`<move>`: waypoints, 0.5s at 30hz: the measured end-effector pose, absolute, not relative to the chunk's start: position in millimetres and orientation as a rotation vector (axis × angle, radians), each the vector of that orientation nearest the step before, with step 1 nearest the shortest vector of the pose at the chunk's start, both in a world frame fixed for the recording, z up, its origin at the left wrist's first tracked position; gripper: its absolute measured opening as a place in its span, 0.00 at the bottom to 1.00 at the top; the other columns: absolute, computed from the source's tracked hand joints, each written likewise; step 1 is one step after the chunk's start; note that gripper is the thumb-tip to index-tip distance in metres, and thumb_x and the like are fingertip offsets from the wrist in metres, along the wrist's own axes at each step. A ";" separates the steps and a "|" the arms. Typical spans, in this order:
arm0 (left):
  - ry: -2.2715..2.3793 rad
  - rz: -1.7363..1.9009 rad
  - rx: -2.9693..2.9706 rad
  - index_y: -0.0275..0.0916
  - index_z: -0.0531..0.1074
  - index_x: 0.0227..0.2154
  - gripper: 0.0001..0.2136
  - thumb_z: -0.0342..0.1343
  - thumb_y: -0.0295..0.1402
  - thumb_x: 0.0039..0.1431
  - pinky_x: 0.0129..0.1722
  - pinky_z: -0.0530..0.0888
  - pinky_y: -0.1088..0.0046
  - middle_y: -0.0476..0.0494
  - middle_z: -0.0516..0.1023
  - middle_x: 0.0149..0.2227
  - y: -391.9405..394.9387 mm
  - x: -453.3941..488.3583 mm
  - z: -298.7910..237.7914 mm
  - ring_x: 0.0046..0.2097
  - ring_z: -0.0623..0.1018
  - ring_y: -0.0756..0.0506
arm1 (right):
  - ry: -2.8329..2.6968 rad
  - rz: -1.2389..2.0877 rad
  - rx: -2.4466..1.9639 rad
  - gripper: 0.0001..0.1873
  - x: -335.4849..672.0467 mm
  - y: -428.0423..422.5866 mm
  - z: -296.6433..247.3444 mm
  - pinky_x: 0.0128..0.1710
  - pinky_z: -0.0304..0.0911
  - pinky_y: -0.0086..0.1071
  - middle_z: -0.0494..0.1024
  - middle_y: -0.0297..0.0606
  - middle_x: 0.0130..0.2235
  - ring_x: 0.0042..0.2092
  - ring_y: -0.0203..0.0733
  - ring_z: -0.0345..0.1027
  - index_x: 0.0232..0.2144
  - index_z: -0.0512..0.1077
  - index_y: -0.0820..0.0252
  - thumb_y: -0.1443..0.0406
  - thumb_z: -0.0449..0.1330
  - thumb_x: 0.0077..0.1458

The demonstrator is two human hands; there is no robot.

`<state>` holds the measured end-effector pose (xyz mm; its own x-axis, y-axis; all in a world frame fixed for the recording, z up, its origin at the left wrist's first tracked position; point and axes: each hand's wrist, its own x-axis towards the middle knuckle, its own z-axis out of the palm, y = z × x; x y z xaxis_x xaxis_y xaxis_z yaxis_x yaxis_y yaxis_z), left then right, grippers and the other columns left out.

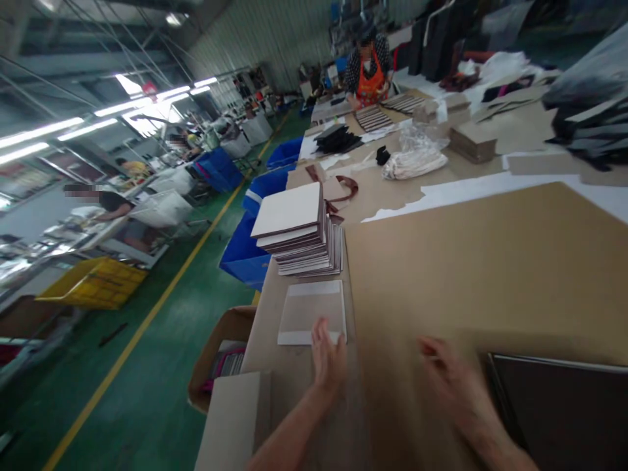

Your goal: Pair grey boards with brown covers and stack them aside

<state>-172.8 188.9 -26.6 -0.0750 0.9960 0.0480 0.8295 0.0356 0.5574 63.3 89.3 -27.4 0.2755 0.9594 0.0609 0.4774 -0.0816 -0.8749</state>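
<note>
My left hand (328,356) is over the near right corner of a flat beige panel with white strips (314,307), its fingers apart; whether it touches the panel I cannot tell. Beyond that panel rises a stack of white-topped panels with brown edges (294,212). My right hand (449,373), smeared by motion, is above the large brown board (471,275), left of a dark flat panel (564,405). Its fingers look bent, but what they hold, if anything, does not show.
A cardboard box (220,347) and blue bins (245,252) stand along the table's left side. A grey-beige block (230,418) lies at the near left edge. Further back are a plastic-wrapped bundle (415,163), black pieces (336,139) and a person in an orange apron (370,82).
</note>
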 end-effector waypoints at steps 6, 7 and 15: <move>2.290 0.447 1.732 0.25 0.52 0.60 0.35 0.54 0.40 0.55 0.61 0.49 0.41 0.17 0.50 0.65 261.3 -288.1 -42.6 0.67 0.47 0.27 | -1.490 0.807 -1.743 0.25 -84.0 187.5 -43.9 0.52 0.64 0.41 0.71 0.52 0.52 0.53 0.52 0.65 0.55 0.64 0.69 0.68 0.54 0.55; 2.287 0.418 1.742 0.25 0.52 0.61 0.35 0.54 0.41 0.54 0.62 0.50 0.44 0.19 0.52 0.64 264.7 -295.9 -45.0 0.67 0.49 0.28 | -1.491 0.793 -1.783 0.26 -97.3 196.2 -47.3 0.56 0.59 0.45 0.68 0.53 0.55 0.56 0.54 0.61 0.56 0.63 0.70 0.69 0.56 0.54; 2.244 0.474 1.740 0.25 0.59 0.58 0.33 0.55 0.38 0.51 0.59 0.61 0.55 0.25 0.66 0.58 282.3 -308.2 -44.9 0.60 0.64 0.32 | -1.214 0.821 -2.103 0.23 -134.3 237.9 -48.9 0.59 0.50 0.57 0.61 0.48 0.58 0.59 0.56 0.54 0.56 0.64 0.63 0.63 0.61 0.61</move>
